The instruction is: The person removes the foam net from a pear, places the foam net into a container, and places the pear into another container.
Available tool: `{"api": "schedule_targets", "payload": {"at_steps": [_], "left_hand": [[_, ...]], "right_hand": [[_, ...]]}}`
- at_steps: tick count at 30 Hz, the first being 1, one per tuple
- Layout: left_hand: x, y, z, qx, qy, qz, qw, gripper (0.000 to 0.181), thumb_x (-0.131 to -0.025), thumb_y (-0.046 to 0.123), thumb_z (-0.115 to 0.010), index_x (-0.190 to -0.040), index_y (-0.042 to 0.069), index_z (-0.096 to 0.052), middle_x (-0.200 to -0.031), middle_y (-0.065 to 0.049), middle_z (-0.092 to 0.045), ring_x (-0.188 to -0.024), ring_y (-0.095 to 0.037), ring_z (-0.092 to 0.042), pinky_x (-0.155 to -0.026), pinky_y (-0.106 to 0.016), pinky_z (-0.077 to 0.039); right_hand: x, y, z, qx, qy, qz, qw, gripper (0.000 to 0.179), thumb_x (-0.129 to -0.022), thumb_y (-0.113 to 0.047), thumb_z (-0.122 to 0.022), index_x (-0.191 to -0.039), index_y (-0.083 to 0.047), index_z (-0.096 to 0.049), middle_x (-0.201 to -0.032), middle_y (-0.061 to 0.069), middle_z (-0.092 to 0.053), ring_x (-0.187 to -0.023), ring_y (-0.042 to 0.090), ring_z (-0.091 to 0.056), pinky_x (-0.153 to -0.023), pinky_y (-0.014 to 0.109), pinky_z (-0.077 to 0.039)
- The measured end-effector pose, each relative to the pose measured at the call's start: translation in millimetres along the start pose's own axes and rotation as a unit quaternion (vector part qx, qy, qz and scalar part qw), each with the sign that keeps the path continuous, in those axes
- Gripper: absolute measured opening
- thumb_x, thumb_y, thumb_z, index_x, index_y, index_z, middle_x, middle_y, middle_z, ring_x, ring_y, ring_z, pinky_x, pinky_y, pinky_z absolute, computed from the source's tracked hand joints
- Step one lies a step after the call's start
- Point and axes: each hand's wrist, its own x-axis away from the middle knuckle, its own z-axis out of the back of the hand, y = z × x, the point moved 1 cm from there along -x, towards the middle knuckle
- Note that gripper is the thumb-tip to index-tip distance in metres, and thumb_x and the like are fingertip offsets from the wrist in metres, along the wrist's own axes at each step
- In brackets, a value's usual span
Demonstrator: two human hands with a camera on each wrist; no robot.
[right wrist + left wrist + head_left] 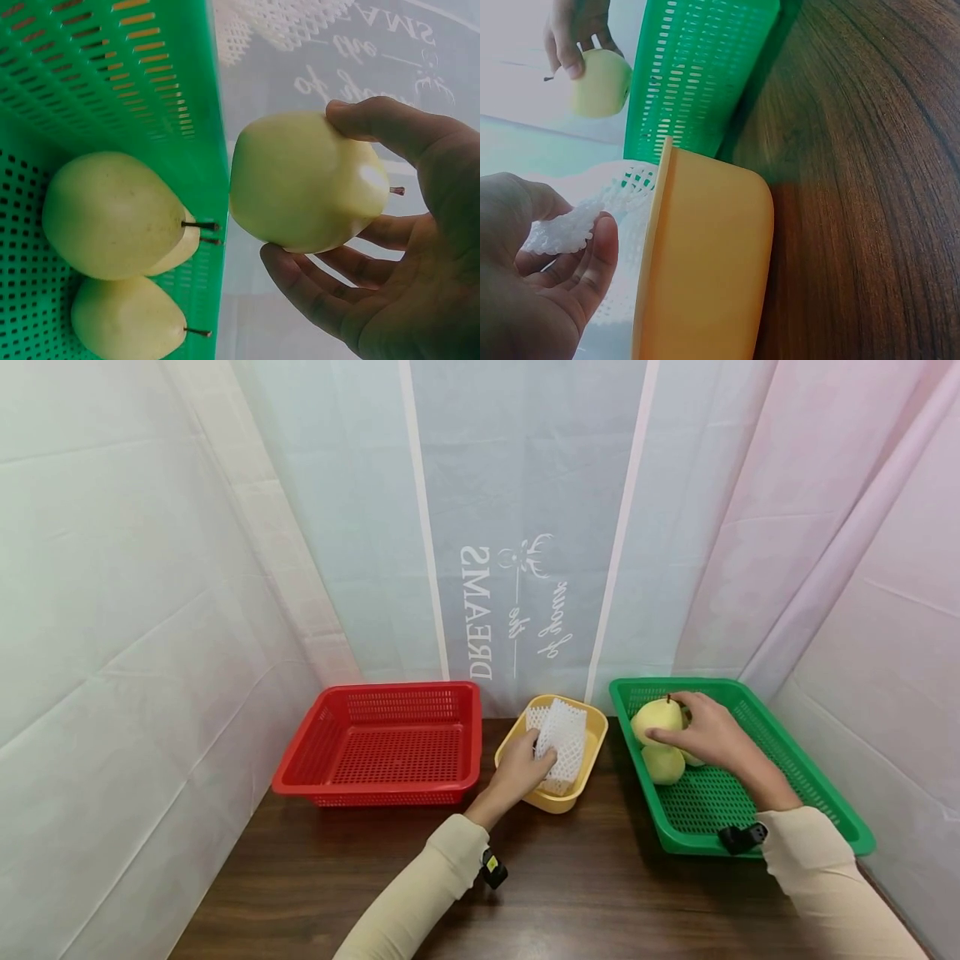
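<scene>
In the head view my left hand point(522, 768) pinches a white foam net sleeve point(564, 739) above the yellow basin point(595, 727); more white netting lies behind it. The left wrist view shows the sleeve's end point(562, 229) between thumb and fingers. My right hand point(708, 731) grips a pale yellow-green pear point(657, 722) by its sides, stem up, over the left part of the green basket point(810, 777). The right wrist view has this pear point(300, 184) raised past the basket rim, with several other pears point(112, 214) lying inside the basket.
A red basket point(397, 756) of the same perforated kind stands at the left. The baskets and basin rest on a dark wooden table point(570, 885). Behind them hangs a printed curtain point(525, 485), and pale cloth point(97, 652) covers the sides.
</scene>
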Motion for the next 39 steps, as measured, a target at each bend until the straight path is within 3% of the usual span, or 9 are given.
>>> {"api": "schedule_targets", "payload": {"at_steps": [4, 9, 13, 16, 21, 28, 39], "left_hand": [[-4.3, -3.3, -1.8, 0.007, -0.007, -0.002, 0.9999, 0.019, -0.100, 0.020, -0.066, -0.107, 0.002, -0.066, -0.084, -0.007, -0.066, -0.076, -0.015, -0.062, -0.072, -0.026, -0.056], [-16.5, -22.3, -17.5, -0.020, 0.009, -0.026, 0.9994, 0.018, -0.101, 0.024, -0.062, -0.104, 0.007, -0.065, -0.081, -0.003, -0.065, -0.071, -0.013, -0.061, -0.064, -0.026, -0.053], [-16.1, -16.4, -15.6, -0.010, -0.002, -0.016, 0.9998, 0.014, -0.100, 0.021, -0.063, -0.099, 0.007, -0.064, -0.079, -0.004, -0.064, -0.066, -0.012, -0.061, -0.060, -0.025, -0.052], [-9.6, 0.0, -5.7, 0.011, -0.018, 0.003, 0.9998, 0.015, -0.099, 0.019, -0.066, -0.099, 0.005, -0.063, -0.079, -0.005, -0.064, -0.064, -0.010, -0.061, -0.062, -0.024, -0.053], [-10.0, 5.2, -6.2, -0.005, -0.017, 0.008, 0.9998, 0.015, -0.101, 0.020, -0.066, -0.097, 0.007, -0.062, -0.076, -0.002, -0.062, -0.062, -0.007, -0.057, -0.062, -0.023, -0.050], [-13.3, 8.4, -6.7, -0.015, -0.023, 0.005, 0.9996, 0.015, -0.101, 0.019, -0.065, -0.096, 0.005, -0.061, -0.077, -0.001, -0.056, -0.069, -0.010, -0.051, -0.062, -0.020, -0.043], [-19.8, 0.3, -14.2, -0.020, -0.032, 0.012, 0.9992, 0.014, -0.101, 0.020, -0.063, -0.094, 0.007, -0.060, -0.076, 0.000, -0.055, -0.066, -0.010, -0.050, -0.060, -0.023, -0.044]], "right_hand": [[-0.3, 6, 4, 0.000, -0.001, -0.004, 1.0000, 0.091, -0.095, -0.050, -0.077, -0.151, 0.015, -0.044, -0.147, 0.041, -0.048, -0.119, 0.052, -0.059, -0.083, 0.058, -0.057], [0.4, 17, 10, 0.007, 0.000, -0.012, 0.9999, 0.093, -0.095, -0.051, -0.076, -0.151, 0.016, -0.044, -0.146, 0.042, -0.048, -0.117, 0.053, -0.060, -0.081, 0.058, -0.057], [3.0, 25, 14, 0.008, -0.006, -0.019, 0.9998, 0.094, -0.096, -0.051, -0.075, -0.151, 0.017, -0.042, -0.146, 0.043, -0.047, -0.117, 0.053, -0.059, -0.081, 0.058, -0.057], [4.7, 30, 16, 0.008, -0.011, -0.022, 0.9997, 0.094, -0.097, -0.051, -0.074, -0.152, 0.017, -0.040, -0.146, 0.043, -0.047, -0.118, 0.053, -0.059, -0.082, 0.058, -0.057], [6.3, 38, 21, 0.013, -0.017, -0.029, 0.9994, 0.097, -0.098, -0.053, -0.072, -0.153, 0.018, -0.037, -0.148, 0.043, -0.046, -0.121, 0.055, -0.057, -0.085, 0.061, -0.056], [7.1, 49, 25, 0.023, -0.027, -0.034, 0.9988, 0.098, -0.099, -0.052, -0.072, -0.153, 0.020, -0.035, -0.146, 0.045, -0.046, -0.122, 0.058, -0.056, -0.087, 0.064, -0.054], [10.6, 65, 25, 0.037, -0.059, -0.036, 0.9969, 0.095, -0.098, -0.049, -0.074, -0.148, 0.024, -0.038, -0.141, 0.048, -0.049, -0.119, 0.061, -0.057, -0.087, 0.064, -0.054]]}}
